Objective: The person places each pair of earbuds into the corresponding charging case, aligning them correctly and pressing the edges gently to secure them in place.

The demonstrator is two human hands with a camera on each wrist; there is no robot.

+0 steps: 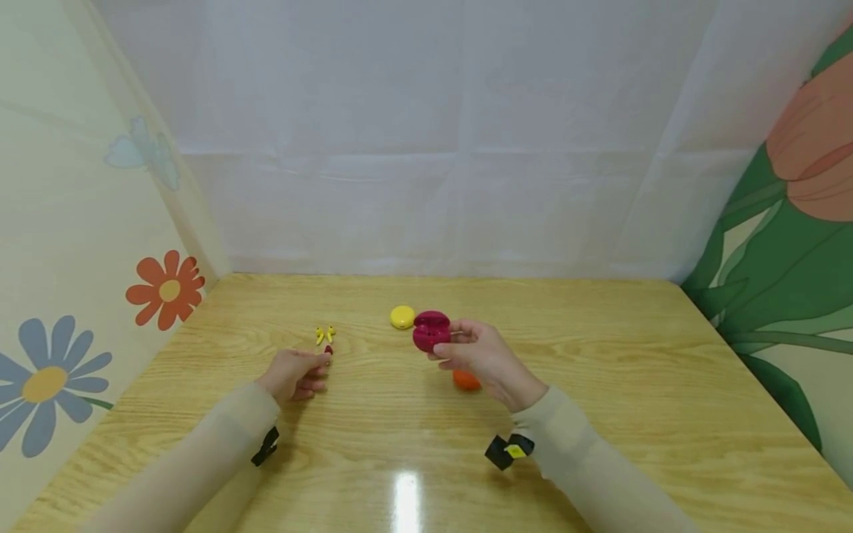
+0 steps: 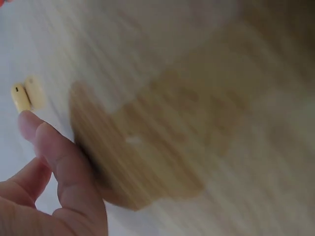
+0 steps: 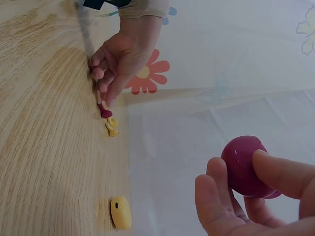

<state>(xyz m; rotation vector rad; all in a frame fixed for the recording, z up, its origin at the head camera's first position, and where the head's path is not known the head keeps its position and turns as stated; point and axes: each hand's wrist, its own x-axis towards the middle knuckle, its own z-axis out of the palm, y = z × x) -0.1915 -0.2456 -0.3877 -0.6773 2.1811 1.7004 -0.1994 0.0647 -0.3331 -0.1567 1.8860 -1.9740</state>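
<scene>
My right hand (image 1: 483,359) holds a magenta earbud case (image 1: 426,339) above the table, its lid standing up and the inside facing me. In the right wrist view the glossy outer shell of the case (image 3: 243,164) shows, thumb on one side and fingers on the other. On the left, my left hand (image 1: 296,374) pinches a dark red earbud (image 1: 329,350) between thumb and fingertips, low over the table; the right wrist view shows the earbud's head (image 3: 106,113) poking out past the fingertips. Just beyond it lie two yellow earbuds (image 1: 320,337).
A closed yellow case (image 1: 402,317) sits on the wooden table (image 1: 373,429), behind and left of the magenta one. An orange case (image 1: 466,380) lies partly hidden under my right hand. A white cloth (image 1: 426,185) hangs along the table's back edge.
</scene>
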